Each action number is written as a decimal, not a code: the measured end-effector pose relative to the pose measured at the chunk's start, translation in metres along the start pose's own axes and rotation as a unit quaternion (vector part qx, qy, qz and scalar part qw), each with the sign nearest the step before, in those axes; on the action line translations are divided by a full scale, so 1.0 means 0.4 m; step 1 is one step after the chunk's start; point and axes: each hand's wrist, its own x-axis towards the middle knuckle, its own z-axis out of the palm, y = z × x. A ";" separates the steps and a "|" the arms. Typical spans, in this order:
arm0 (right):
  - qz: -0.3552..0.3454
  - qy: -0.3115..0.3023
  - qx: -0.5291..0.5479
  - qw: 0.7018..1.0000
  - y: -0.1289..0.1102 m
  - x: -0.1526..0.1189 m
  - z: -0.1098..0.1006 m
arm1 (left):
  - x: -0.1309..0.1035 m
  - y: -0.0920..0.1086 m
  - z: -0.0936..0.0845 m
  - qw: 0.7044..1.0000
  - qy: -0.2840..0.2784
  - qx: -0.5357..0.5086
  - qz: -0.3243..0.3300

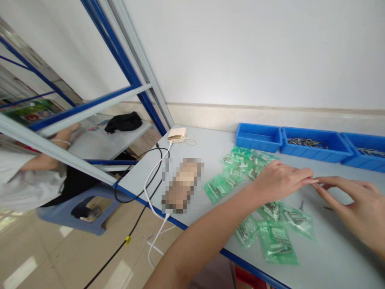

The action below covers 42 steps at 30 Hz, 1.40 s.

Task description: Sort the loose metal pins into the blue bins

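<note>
My left hand [278,178] reaches in over the table with its fingers pressed together. Its fingertips meet those of my right hand [353,200], whose thumb and fingers are closed in a pinch. Whatever lies between the fingertips is too small and hidden to name. Beneath the hands, a loose dark screw-like piece [301,205] rests on the table, and another [327,208] lies beside my right fingers. Around my left forearm are several green plastic bags [278,243] filled with slim metal pieces, some partly covered by the arm.
Blue bins line the wall: one [258,138] at left, a middle bin [315,154] and a right bin [365,160] holding metal pieces. A blurred-out object [182,184], a white charger [177,135] and cables are on the left. Beyond the frame [144,84] sits another person [27,176].
</note>
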 end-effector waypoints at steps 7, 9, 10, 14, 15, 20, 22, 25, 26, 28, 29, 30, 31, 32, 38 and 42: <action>-0.031 0.007 0.005 0.999 -0.001 -0.006 0.013 | -0.001 0.009 -0.004 1.000 0.012 0.007 -0.018; -0.034 0.014 0.002 0.999 0.003 -0.007 0.014 | -0.002 0.006 -0.002 1.000 0.010 0.004 -0.017; -0.034 0.014 0.000 0.999 0.006 -0.007 0.013 | -0.002 0.004 -0.001 1.000 0.009 0.003 -0.015; -0.034 -0.002 -0.006 0.999 0.013 -0.006 0.003 | -0.003 -0.007 -0.003 1.000 0.006 0.007 0.015; -0.033 -0.007 -0.005 0.999 0.013 -0.005 0.001 | -0.003 -0.009 -0.004 1.000 0.005 0.011 0.024; -0.031 -0.004 -0.001 1.000 0.005 -0.002 -0.006 | -0.002 -0.007 -0.008 1.000 0.007 0.014 0.023; -0.040 0.005 -0.002 0.999 0.002 -0.001 -0.006 | -0.001 -0.005 -0.004 1.000 -0.001 0.011 0.021; -0.060 0.007 0.000 0.998 0.004 -0.001 -0.005 | -0.001 -0.006 0.003 1.000 -0.016 0.013 0.020; -0.060 0.005 0.000 0.998 0.006 -0.002 -0.004 | -0.001 -0.007 0.006 1.000 -0.016 0.014 0.022; -0.057 -0.005 0.003 0.998 0.009 -0.005 -0.001 | -0.002 -0.009 0.010 0.999 -0.014 0.015 0.031; -0.057 -0.010 0.006 0.998 0.011 -0.006 0.001 | -0.002 -0.010 0.011 0.999 -0.012 0.017 0.035; -0.057 -0.014 0.008 0.998 0.011 -0.007 0.002 | -0.002 -0.011 0.011 0.999 -0.011 0.020 0.036; -0.056 -0.016 0.009 0.998 0.011 -0.008 0.004 | -0.002 -0.011 0.012 0.999 -0.009 0.022 0.034; -0.055 -0.015 0.009 0.998 0.011 -0.008 0.005 | -0.001 -0.011 0.012 0.999 -0.007 0.025 0.027; -0.057 0.026 -0.010 0.998 -0.003 0.001 -0.001 | 0.002 -0.003 0.015 0.999 0.001 0.026 -0.018; -0.069 0.038 -0.038 0.996 -0.009 0.007 -0.005 | 0.001 0.000 0.022 0.999 0.000 0.022 -0.034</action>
